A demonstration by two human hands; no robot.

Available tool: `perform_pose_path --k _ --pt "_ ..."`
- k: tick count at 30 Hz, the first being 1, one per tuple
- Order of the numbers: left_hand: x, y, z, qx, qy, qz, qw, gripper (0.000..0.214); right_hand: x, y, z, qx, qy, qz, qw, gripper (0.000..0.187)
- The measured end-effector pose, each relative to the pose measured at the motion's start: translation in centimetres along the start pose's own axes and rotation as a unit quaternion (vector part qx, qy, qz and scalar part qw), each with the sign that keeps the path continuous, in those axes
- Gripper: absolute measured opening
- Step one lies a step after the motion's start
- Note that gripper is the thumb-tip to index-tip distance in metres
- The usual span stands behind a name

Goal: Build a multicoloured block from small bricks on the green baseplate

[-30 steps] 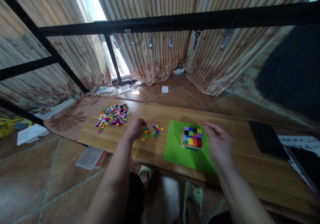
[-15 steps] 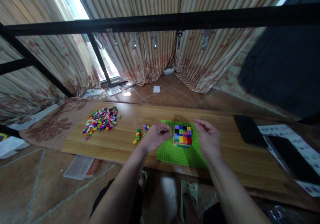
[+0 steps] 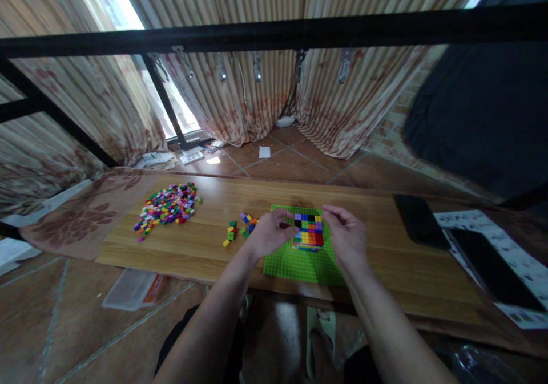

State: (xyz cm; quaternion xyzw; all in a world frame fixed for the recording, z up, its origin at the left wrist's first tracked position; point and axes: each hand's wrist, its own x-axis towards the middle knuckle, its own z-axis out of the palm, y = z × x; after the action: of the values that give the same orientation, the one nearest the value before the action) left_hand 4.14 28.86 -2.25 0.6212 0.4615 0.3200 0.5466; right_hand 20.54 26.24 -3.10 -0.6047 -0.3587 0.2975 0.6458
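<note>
A square stack of small building bricks [image 3: 310,237], its top a patchwork of red, yellow, orange, blue, black and purple, stands on a green studded baseplate [image 3: 299,270]. My left hand [image 3: 274,233] is at the stack's left side, fingers spread and thumb reaching over its left edge; whether it presses on the bricks is unclear. At the far right corner of the stack is my right hand [image 3: 346,233], its thumb and fingers drawn together. Anything between those fingertips is too small to make out. Left of the baseplate, a small group of loose bricks [image 3: 231,233] lies on the wooden tabletop.
A large heap of mixed bricks [image 3: 169,204] lies on the tabletop [image 3: 205,258] at left. To the right are a black tablet-like slab [image 3: 422,221], a printed sheet [image 3: 466,221] and a dark device [image 3: 496,270] on it. A black rail [image 3: 274,37] crosses beyond the table.
Both hands have closed in on the brick stack: my left thumb now overlaps its left edge, and my right fingertips have come to its far right corner. The whole view has shifted slightly.
</note>
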Motion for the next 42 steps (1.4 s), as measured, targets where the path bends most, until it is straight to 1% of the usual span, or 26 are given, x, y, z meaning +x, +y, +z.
perform_pose_path --k 3,6,9,12,15,17,20,26,30,33,36,38,40,42 --pt "0.3 -0.1 0.3 -0.011 0.002 -0.009 1.000 0.032 -0.1 -0.1 0.1 -0.004 -0.002 0.003 1.000 0.020" --pt "0.4 -0.1 0.6 -0.059 0.012 -0.031 0.998 0.037 -0.2 -0.1 0.1 -0.009 -0.002 0.001 1.000 0.021" --pt "0.5 0.0 0.9 -0.132 0.021 -0.071 0.989 0.043 -0.2 -0.1 0.1 -0.003 -0.002 0.002 1.000 0.021" --pt "0.4 0.1 1.1 -0.192 0.022 -0.123 0.973 0.047 -0.3 -0.1 0.1 0.005 -0.001 0.004 1.000 0.020" --pt "0.3 0.2 1.2 -0.222 0.036 -0.170 0.959 0.054 -0.3 0.0 0.2 0.000 -0.001 0.006 1.000 0.020" --pt "0.3 0.3 1.3 -0.228 0.047 -0.184 0.955 0.056 -0.3 0.3 0.3 -0.005 -0.003 0.007 1.000 0.021" --pt "0.2 0.4 1.5 -0.226 0.054 -0.184 0.955 0.055 -0.3 0.8 0.5 -0.015 -0.008 0.006 1.000 0.023" --pt "0.3 0.2 2.5 -0.216 0.093 -0.147 0.961 0.054 0.0 1.9 0.3 -0.044 -0.021 0.004 0.999 0.024" --pt "0.3 0.1 2.8 -0.235 0.093 -0.153 0.955 0.050 0.3 2.5 0.2 -0.055 -0.027 -0.010 0.998 0.023" --pt "0.2 0.0 2.8 -0.244 0.092 -0.138 0.955 0.048 0.3 2.5 0.1 -0.058 -0.030 -0.013 0.998 0.023" --pt "0.0 -0.1 2.6 -0.248 0.083 -0.124 0.957 0.049 0.2 2.0 0.2 -0.051 -0.028 0.001 0.998 0.023" --pt "-0.2 -0.2 2.2 -0.250 0.061 -0.123 0.959 0.052 0.1 1.5 0.2 -0.036 -0.027 0.016 0.999 0.023" --pt "-0.4 -0.1 1.6 -0.243 0.042 -0.121 0.962 0.052 0.0 1.1 0.3 -0.018 -0.026 0.026 0.999 0.023" --pt "-0.5 0.1 0.6 -0.232 0.044 -0.109 0.966 0.047 -0.1 0.8 0.3 -0.008 -0.020 0.029 0.999 0.024"
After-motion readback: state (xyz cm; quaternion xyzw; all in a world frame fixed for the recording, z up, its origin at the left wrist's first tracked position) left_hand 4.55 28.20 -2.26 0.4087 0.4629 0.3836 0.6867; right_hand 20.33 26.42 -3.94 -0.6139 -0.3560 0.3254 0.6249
